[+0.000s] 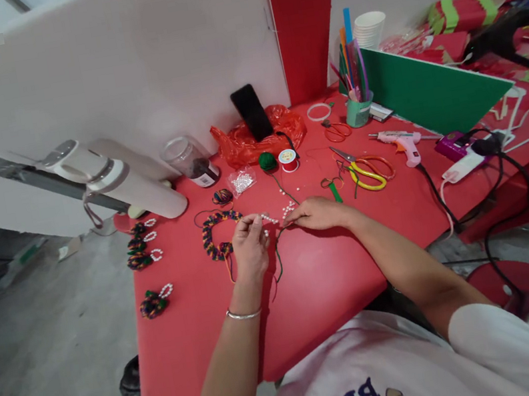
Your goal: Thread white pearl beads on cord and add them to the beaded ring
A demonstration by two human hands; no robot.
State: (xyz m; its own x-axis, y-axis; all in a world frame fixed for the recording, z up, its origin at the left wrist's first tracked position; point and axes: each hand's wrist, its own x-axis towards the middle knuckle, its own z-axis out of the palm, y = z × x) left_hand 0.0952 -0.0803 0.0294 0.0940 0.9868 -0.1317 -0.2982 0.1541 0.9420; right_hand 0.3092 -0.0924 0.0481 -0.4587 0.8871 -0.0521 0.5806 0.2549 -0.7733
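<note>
The left hand (pixel 250 244) pinched a bead strand (pixel 271 220) mid-surface (pixel 318 277); the right hand's (pixel 318 213) grip, near loose beads (pixel 288 207), was unclear. The strand appeared light, limp, slippery, best pinched near its end.

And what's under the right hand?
Around the tip of the right hand, loose white beads lie on the red tabletop, and a green cord trails nearby. Anything beneath the palm is covered, so I can't tell.
</note>
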